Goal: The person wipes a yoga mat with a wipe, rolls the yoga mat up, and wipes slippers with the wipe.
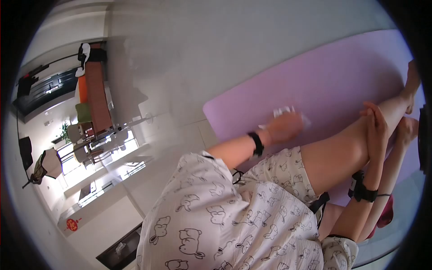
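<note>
My left hand (288, 127), blurred by motion, is closed around a white crumpled piece (284, 110) above the near edge of a purple mat (252, 96). Parts of the piece stick out past my fingers; whether it is tissue or thin wrapping I cannot tell. A black band is on that wrist. My right hand (377, 122) lies on my bent leg (342, 150), below the knee, with its fingers stretched out and holding nothing. A black watch (363, 192) sits on the right wrist. My bare feet (407, 128) are at the right edge of the view.
Grey floor (180, 58) runs beside the mat. A dark red object (385, 212) lies past my right forearm. Farther off, the view shows a brown table (96, 96), chairs (83, 112), bright windows and a dark door (54, 90). The room appears turned sideways.
</note>
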`<state>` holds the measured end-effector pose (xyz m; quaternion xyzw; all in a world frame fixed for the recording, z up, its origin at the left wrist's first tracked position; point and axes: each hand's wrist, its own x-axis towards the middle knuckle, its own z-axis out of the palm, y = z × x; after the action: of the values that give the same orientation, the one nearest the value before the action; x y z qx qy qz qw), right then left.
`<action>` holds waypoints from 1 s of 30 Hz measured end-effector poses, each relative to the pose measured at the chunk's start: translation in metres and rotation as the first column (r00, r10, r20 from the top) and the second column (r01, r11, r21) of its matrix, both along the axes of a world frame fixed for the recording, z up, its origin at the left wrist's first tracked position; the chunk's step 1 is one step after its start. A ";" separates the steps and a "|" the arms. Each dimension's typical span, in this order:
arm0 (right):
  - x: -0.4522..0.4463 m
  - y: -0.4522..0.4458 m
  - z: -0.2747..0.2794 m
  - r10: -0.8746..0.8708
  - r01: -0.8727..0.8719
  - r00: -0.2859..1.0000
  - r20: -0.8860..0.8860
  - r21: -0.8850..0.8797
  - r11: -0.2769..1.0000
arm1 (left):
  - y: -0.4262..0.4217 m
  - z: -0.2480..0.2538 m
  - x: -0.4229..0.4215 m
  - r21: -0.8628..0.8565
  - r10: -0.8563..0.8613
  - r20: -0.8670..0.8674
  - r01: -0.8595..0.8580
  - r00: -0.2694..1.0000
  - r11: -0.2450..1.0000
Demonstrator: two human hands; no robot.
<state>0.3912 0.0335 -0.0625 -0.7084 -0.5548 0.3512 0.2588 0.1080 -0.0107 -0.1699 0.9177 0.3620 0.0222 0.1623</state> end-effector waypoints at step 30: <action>0.005 -0.005 -0.007 -0.040 0.039 0.999 -0.009 -0.008 0.999 | -0.058 0.002 -0.028 -0.363 0.012 0.197 0.062 0.980 0.930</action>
<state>0.3958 0.0289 -0.0694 -0.7186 -0.5382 0.3513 0.2656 0.0802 -0.0692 -0.1682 0.8691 0.3302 0.0421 0.3660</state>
